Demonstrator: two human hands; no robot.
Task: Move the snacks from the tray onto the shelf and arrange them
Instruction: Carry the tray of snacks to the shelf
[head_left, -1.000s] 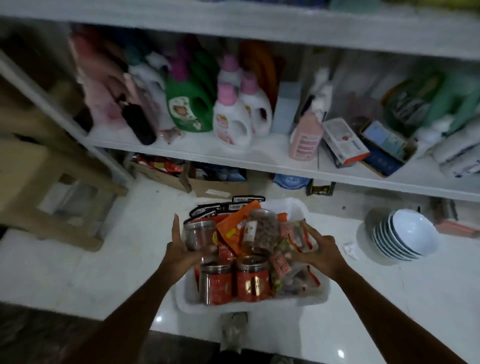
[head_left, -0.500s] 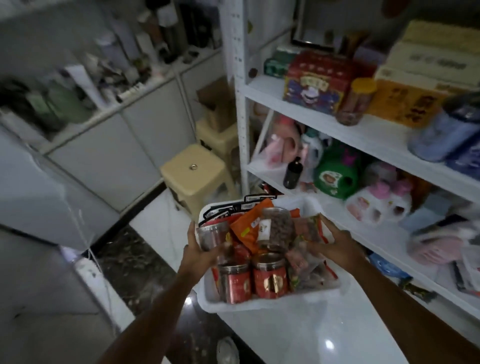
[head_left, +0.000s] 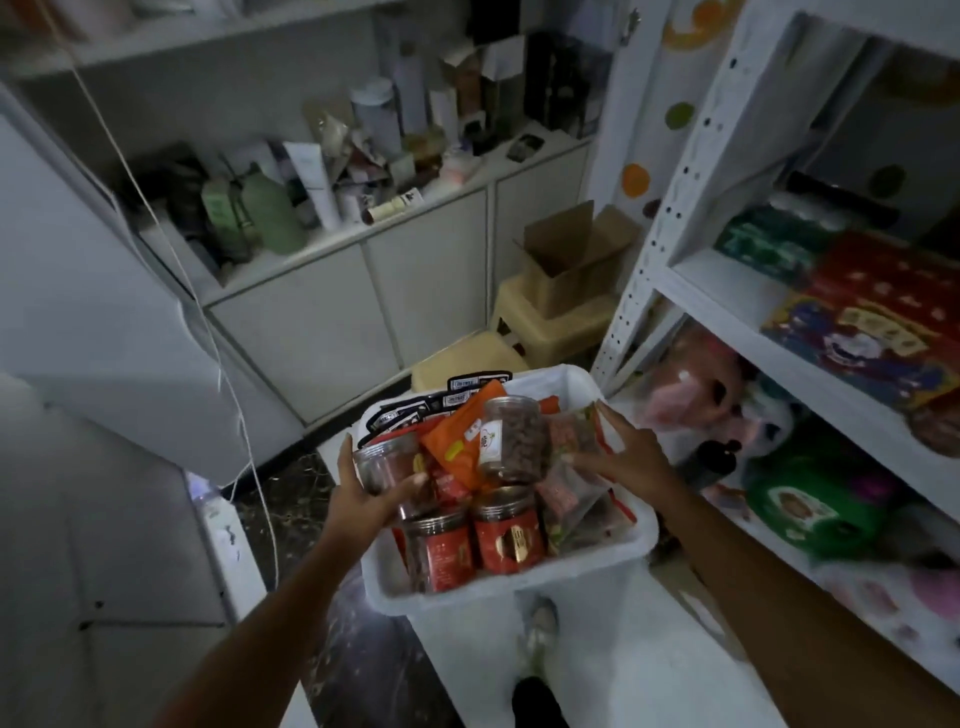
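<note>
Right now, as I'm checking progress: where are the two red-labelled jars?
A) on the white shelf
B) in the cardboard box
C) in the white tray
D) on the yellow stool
C: the red-labelled jars stand side by side at the near end of the white tray.

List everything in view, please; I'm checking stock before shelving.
white tray: one, white, held beside white rack
red-labelled jars: two, red, tray front
clear jars: two, brown contents, tray left and middle
orange pouch: one, orange, tray middle
black-topped packets: several, black, tray back
clear bags: several, red-trimmed, tray right
cardboard box: one, brown, on beige stool
green bottle: one, green, lower rack shelf
left hand: one, grips tray's left side
right hand: one, grips tray's right side
</note>
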